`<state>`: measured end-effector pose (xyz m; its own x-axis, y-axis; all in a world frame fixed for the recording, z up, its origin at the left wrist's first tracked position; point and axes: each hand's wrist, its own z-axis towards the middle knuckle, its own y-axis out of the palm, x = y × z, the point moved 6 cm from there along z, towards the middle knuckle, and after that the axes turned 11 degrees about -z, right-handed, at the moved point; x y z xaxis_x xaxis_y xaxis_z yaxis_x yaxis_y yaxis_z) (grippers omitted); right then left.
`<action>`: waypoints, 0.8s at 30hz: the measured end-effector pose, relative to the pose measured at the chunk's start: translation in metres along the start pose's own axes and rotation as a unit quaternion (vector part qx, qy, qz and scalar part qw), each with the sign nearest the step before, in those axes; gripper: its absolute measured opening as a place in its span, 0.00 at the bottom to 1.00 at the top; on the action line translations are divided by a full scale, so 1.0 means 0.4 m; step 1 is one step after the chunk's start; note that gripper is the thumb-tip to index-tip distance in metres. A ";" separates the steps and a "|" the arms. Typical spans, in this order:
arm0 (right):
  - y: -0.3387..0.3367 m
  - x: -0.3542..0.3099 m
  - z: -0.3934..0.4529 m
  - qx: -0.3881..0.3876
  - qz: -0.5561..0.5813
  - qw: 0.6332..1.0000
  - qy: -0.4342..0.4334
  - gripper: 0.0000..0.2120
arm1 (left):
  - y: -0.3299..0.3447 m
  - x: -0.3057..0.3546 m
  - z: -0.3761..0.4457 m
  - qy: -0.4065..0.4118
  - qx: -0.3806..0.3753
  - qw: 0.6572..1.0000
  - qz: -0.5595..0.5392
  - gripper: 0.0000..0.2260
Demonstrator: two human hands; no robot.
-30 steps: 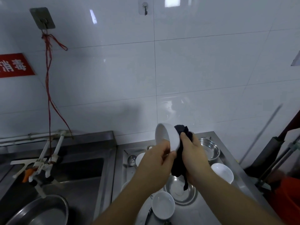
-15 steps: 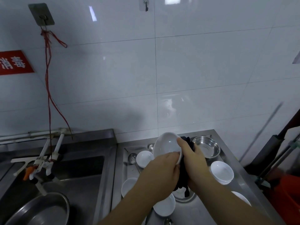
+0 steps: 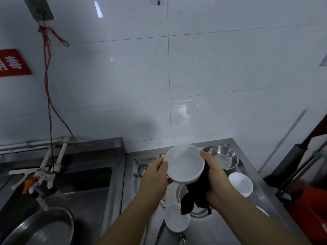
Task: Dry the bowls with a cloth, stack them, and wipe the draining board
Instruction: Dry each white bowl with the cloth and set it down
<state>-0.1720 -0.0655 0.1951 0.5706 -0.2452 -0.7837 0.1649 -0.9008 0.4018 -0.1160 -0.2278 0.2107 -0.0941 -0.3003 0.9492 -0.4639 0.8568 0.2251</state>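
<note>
We're mid-dry. Left hand (image 3: pixel 155 175) grips the white bowl (image 3: pixel 184 164) by its left rim; right hand (image 3: pixel 216 181) grips the black cloth (image 3: pixel 196 197), bunched under and right of the bowl, thumb on the right rim. Bowl's held in air over the surface's (image 3: pixel 221 227) back-middle, mouth tilted up at us. Key relation: cloth sits outside/below, so the inside is up and left of the right hand. Vs 0.5 s ago: bowl's rotated to face us more, cloth dropped lower. Other white bowls (image 3: pixel 240 184) wait near the right edge; steel bowl (image 3: pixel 223 156) at back-right corner. Stacking, we judge, not started.
</note>
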 end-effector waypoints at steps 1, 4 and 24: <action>-0.008 -0.002 0.003 0.007 -0.012 1.000 -0.003 0.24 | -0.002 -0.008 0.003 -0.008 0.008 1.000 -0.018 0.17; -0.040 -0.013 0.010 0.042 -0.025 0.999 -0.009 0.18 | -0.004 -0.027 0.009 -0.020 0.023 0.999 -0.043 0.14; -0.505 -0.068 0.072 0.211 -0.116 0.969 -0.044 0.07 | 0.298 -0.260 0.074 -0.188 -0.021 0.980 -0.067 0.09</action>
<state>-0.2440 0.1127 0.1217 0.4831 -0.0307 -0.8750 -0.0742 -0.9972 -0.0059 -0.1875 -0.1069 0.1322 -0.3562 -0.5383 0.7638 -0.4593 0.8127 0.3585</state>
